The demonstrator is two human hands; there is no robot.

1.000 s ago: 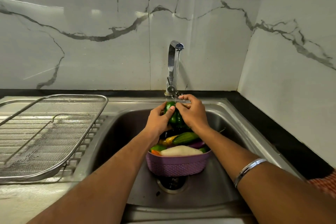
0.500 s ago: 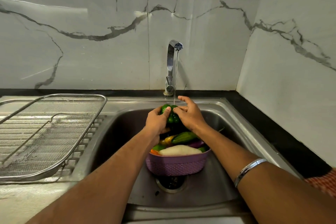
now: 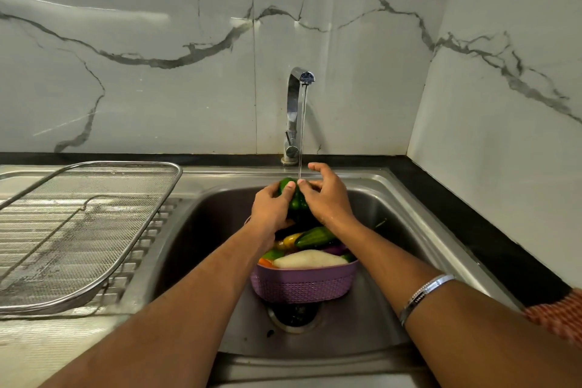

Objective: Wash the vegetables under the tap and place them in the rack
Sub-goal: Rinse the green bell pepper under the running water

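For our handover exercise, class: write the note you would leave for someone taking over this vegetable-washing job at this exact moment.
Left hand: grip curled round the green pepper, under the tap stream.
Right hand: fingers on the same pepper, rubbing side.
Purple basket sits in the sink over the drain, full of unwashed-looking vegetables: a cucumber, a pale long one, others.
Mesh rack on the drainboard to the left holds nothing.
Done: water running, first pepper being rinsed.
Left: rack the pepper, then wash and rack the rest.

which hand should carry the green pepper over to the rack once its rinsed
Probably the left hand: it already grips the green pepper, and the mesh rack sits on the drainboard on its side. The right hand would have to cross over.
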